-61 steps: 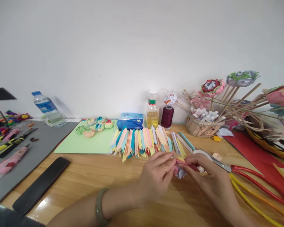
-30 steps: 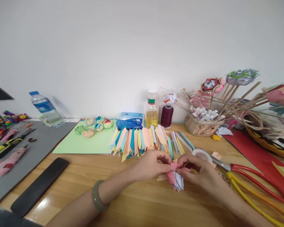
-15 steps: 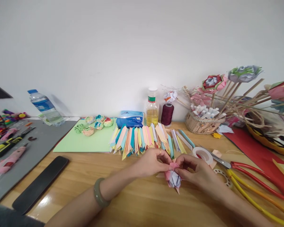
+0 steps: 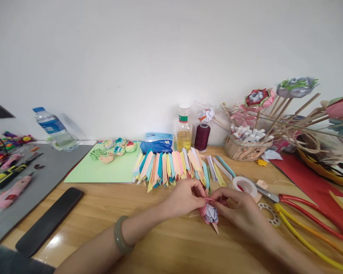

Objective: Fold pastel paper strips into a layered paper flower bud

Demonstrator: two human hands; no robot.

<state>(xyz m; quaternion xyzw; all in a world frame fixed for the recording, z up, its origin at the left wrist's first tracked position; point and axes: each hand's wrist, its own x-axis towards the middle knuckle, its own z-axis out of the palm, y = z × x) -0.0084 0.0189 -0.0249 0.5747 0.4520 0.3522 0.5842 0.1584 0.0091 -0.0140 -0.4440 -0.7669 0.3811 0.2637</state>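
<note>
A pink and pale lilac folded paper flower [image 4: 211, 214] is held between both hands, low at the centre right. My left hand [image 4: 188, 196] pinches its upper left petal edge between thumb and fingers; a ring and a green bangle [image 4: 122, 234] are on that arm. From the other side my right hand [image 4: 236, 201] pinches the top right edge of the same flower. The fingertips nearly meet at a pink petal. Just beyond the hands lies a row of folded paper strips [image 4: 167, 169] in many colours.
Right of my right hand are a white tape roll [image 4: 245, 186], red-handled scissors [image 4: 303, 203] and a yellow-handled pair [image 4: 305, 234]. A black tray [image 4: 50, 220] lies at left. Behind stand a bottle of yellow liquid [image 4: 183, 135], a thread spool [image 4: 202, 137] and a basket [image 4: 244, 150] of white rolls.
The fingertips have shifted slightly on the flower, and the pink petal between them is now pressed flatter. The flower has turned a little. Nothing else on the table has moved.
</note>
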